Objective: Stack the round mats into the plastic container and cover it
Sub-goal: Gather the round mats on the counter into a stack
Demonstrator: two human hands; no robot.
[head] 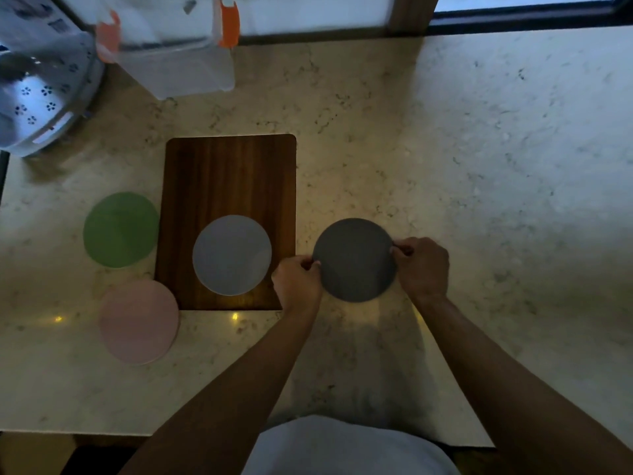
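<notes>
A dark grey round mat (354, 260) lies right of centre on the marble counter. My left hand (297, 283) pinches its left edge and my right hand (422, 267) pinches its right edge. A light grey mat (232, 254) rests on the wooden board (226, 173). A green mat (120, 230) and a pink mat (139, 321) lie to the board's left. The clear plastic container (178, 53) with orange clips stands at the back left, blurred.
A perforated metal colander (41, 94) sits at the far left corner beside the container. The counter's front edge (102, 435) runs close to my body. A window frame (513, 15) lines the back wall.
</notes>
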